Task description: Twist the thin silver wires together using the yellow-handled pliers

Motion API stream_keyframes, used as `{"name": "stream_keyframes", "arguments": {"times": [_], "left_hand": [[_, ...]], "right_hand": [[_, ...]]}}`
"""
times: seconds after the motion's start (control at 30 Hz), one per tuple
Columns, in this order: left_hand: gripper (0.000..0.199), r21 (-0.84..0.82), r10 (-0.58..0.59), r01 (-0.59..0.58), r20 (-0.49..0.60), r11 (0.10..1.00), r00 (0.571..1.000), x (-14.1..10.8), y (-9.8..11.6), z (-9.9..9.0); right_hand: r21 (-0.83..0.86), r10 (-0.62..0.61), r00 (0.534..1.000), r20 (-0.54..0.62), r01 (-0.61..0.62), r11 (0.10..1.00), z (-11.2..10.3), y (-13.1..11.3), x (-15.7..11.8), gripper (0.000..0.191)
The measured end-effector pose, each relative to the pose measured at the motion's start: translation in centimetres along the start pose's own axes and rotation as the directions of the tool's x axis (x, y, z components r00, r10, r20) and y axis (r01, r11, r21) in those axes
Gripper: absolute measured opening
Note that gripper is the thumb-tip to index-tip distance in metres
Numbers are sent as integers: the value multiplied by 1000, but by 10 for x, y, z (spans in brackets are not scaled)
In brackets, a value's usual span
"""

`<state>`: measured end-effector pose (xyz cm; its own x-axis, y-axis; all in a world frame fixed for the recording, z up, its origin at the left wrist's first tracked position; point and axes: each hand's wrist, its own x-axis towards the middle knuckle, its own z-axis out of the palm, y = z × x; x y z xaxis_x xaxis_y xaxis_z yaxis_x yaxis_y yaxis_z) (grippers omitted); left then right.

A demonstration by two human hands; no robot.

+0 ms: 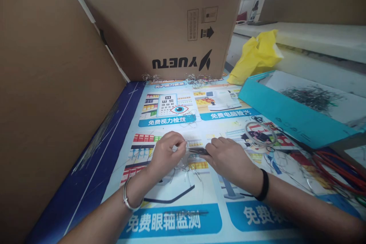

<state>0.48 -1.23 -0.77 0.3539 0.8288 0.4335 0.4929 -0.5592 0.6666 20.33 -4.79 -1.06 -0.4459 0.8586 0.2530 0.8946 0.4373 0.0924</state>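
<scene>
My right hand is closed around a pair of dark pliers, whose narrow jaws point left. Just beyond the jaw tips my left hand is closed in a pinch, thumb against forefinger, on what looks like a thin wire. Its ends are too fine to follow. Below both hands, several loose wire pieces lie on the printed sheet. Closer to my body rests a bundle of thin dark wires.
Cardboard panels wall off the left and back. Wire clusters lie at their foot, straight wires at left. At right are a blue box with a wire heap, a yellow bag, a clear ring and red coils.
</scene>
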Motion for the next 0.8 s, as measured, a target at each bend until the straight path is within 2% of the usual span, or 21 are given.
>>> {"name": "stream_keyframes", "arguments": {"times": [0.43, 0.67, 0.8], "left_hand": [[19, -32, -92, 89, -111, 996, 990, 1, 5, 5], [17, -54, -102, 99, -65, 994, 993, -2, 7, 6], [12, -49, -163, 162, -29, 986, 986, -3, 4, 9]], "right_hand": [[-20, 73, 997, 6, -73, 997, 2, -3, 7, 30], [2, 66, 998, 12, -66, 998, 1, 1, 8, 29], [-13, 49, 999, 9, -49, 999, -1, 4, 8, 26]]}}
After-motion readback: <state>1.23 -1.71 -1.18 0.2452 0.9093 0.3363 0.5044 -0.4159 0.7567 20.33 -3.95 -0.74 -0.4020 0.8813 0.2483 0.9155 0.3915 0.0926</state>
